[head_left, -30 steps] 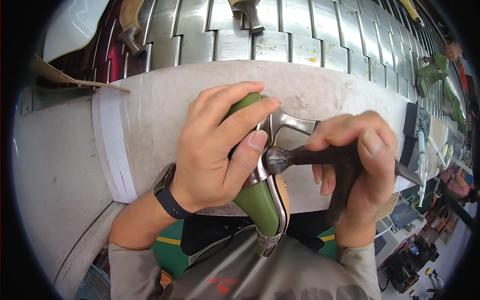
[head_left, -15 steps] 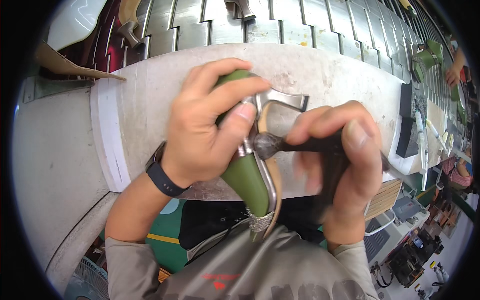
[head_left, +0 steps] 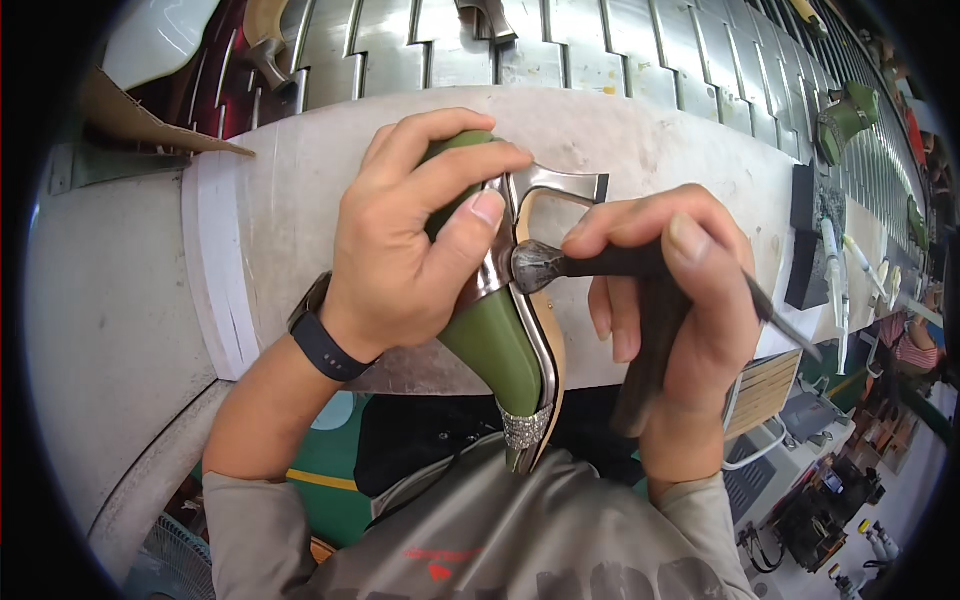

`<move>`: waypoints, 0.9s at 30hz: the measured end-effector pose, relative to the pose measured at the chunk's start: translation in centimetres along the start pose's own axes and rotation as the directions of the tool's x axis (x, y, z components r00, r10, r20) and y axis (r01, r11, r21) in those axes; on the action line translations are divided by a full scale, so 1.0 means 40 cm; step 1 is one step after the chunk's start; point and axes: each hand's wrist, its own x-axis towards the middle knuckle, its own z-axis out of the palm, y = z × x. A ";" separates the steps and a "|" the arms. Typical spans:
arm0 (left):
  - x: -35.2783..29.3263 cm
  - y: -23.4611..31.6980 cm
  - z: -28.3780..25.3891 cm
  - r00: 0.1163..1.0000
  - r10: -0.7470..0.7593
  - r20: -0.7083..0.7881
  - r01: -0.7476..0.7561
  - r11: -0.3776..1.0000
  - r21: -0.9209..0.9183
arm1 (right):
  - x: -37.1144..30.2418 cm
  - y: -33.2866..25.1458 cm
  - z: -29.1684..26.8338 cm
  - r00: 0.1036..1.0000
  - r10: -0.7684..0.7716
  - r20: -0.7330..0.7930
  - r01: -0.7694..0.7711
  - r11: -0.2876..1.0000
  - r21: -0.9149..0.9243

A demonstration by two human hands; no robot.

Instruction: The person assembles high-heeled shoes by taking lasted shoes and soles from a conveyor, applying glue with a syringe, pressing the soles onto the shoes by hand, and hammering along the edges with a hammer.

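A high-heeled shoe with a metallic pewter upper lies on its side on a green last, toe toward my body. Its heel points right, the tan sole faces right, and a glittering band crosses near the toe. My left hand is wrapped over the back of the last and shoe. In my right hand is a hammer with a dark head and a handle running down below the fingers. Its rounded face appears to rest against the sole edge under the arch.
The pale worktable borders a conveyor of metal slats. Several other shoe parts lie there, including a green last at right. Black blocks and thin white tools line the right edge. A cardboard flap juts in at left.
The shoe and my left hand have shifted slightly up and left. My right hand, blurred before, now looks sharp, with the hammer face still beside the sole edge.
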 end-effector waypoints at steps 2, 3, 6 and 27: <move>0.000 -0.014 -0.009 0.999 -0.020 -0.044 0.018 0.999 -0.046 | 0.025 -0.014 0.007 0.998 0.058 0.028 -0.055 0.994 -0.091; -0.004 -0.018 -0.015 0.999 -0.018 -0.044 0.016 0.999 -0.044 | 0.022 -0.029 0.013 1.000 -0.016 0.002 0.016 0.985 -0.170; -0.005 -0.015 -0.013 0.998 0.008 -0.065 -0.010 0.999 -0.032 | -0.005 -0.117 -0.107 0.940 -0.326 0.100 0.337 0.933 -0.130; 0.000 -0.009 -0.018 0.996 0.016 -0.086 -0.018 1.000 -0.025 | -0.003 0.047 -0.045 0.980 -0.033 0.196 -0.011 0.975 0.220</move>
